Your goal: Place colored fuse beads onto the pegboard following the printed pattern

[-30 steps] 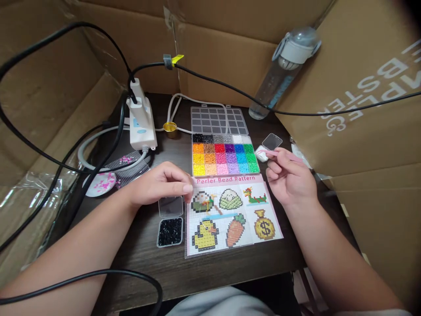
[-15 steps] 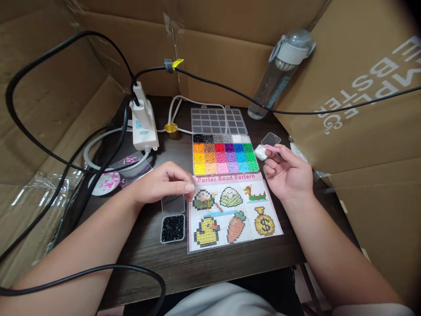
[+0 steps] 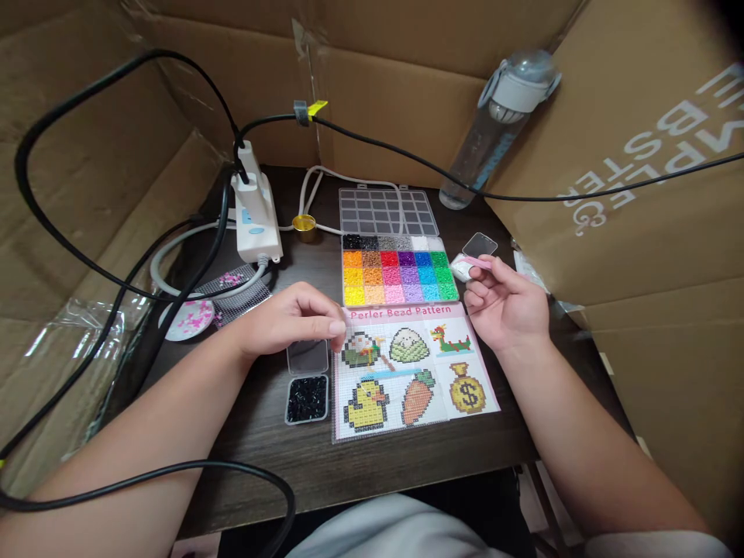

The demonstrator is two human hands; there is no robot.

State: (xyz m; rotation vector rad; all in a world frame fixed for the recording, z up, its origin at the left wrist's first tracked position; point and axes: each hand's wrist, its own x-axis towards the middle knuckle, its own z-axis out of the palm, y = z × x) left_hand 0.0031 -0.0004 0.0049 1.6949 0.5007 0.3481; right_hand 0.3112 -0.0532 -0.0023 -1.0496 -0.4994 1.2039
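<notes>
My right hand is closed round pink tweezers, held above the table to the right of the bead case, near a small white bag. My left hand hovers at the upper left corner of the Perler bead pattern sheet, thumb and fingers drawn together. Whether anything sits in that pinch is hidden. Below it, a small clear box of black beads stands open, its lid partly under my hand. Behind the sheet lies the open bead case, sorted by colour.
A white power strip and black cables stand at the left and cross overhead. Pink beads lie on a white disc. A gold tape roll and a water bottle stand behind. Cardboard walls surround the table.
The tweezers in my right hand have tilted slightly, their tips a little lower. My left hand stays almost in place. The whole view has shifted slightly.
</notes>
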